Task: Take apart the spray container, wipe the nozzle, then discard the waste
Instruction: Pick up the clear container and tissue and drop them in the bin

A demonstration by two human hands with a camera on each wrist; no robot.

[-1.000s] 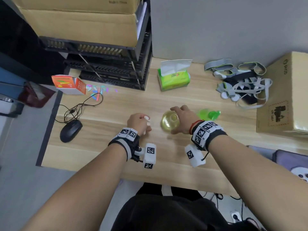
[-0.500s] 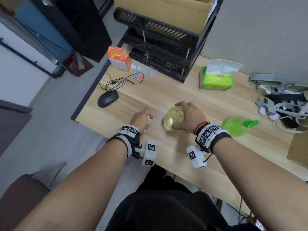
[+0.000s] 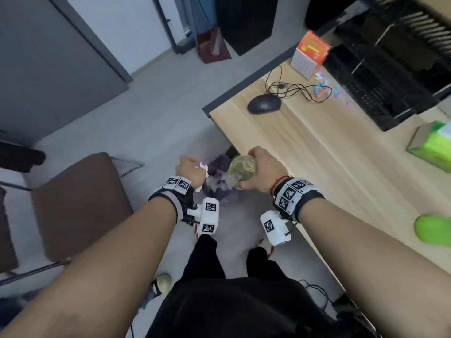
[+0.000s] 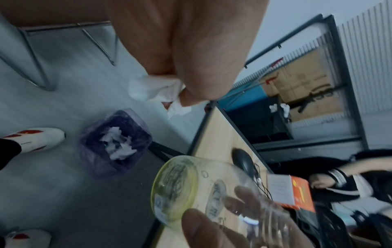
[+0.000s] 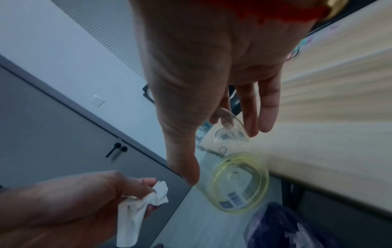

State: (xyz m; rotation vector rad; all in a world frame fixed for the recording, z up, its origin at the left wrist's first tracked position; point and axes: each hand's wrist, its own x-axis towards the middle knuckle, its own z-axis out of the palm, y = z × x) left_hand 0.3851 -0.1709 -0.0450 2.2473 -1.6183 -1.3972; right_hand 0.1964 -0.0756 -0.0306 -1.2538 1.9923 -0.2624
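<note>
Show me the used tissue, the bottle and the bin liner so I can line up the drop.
tissue (image 4: 152,91), left wrist view, on the crumpled white wad below the fingers.
bottle (image 5: 239,182), right wrist view, on its round clear base.
bin liner (image 4: 91,146), left wrist view, on the purple bag's near wall.

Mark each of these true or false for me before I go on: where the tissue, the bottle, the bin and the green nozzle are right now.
1. The left hand holds a crumpled white tissue. True.
2. The right hand holds the clear bottle. True.
3. The green spray nozzle is screwed onto the bottle. False: it lies apart on the desk.
4. The waste bin on the floor is empty. False: white paper scraps lie inside its purple liner.
5. The tissue has already dropped into the bin. False: it is in the left hand, above the floor.
</note>
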